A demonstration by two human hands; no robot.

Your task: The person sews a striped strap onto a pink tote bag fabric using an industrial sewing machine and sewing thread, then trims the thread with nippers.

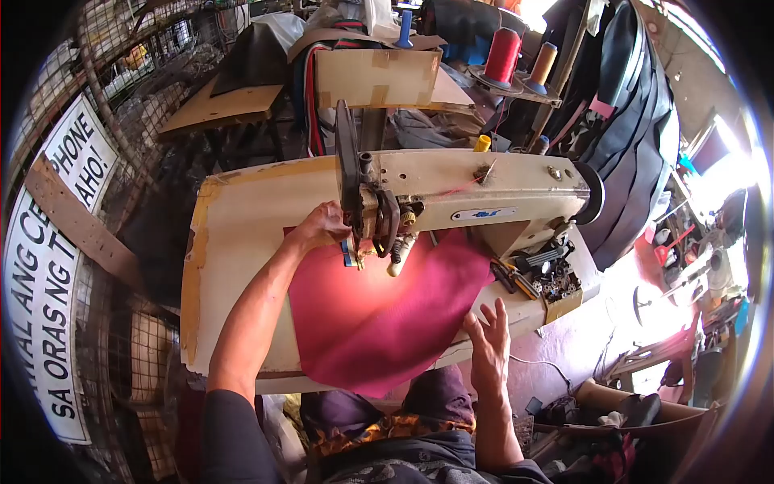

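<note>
A sewing machine point(500, 189) stands on a pale table point(242, 226). Magenta material point(387, 323) lies under its needle area and hangs over the table's front edge. My left hand point(324, 224) is at the left side of the machine head, beside a small blue part point(347, 252); its fingers are bent together, and whatever they may hold is hidden. To the right of the material, my right hand point(488, 343) is raised near the table's front edge, with fingers apart and nothing in it.
Scissors or pliers point(524, 282) and a box of small metal parts point(556, 278) lie right of the material. Red point(502, 58) and yellow point(543, 66) thread spools stand behind the machine. A cardboard box point(375, 78) is at the back. Wire mesh lines the left.
</note>
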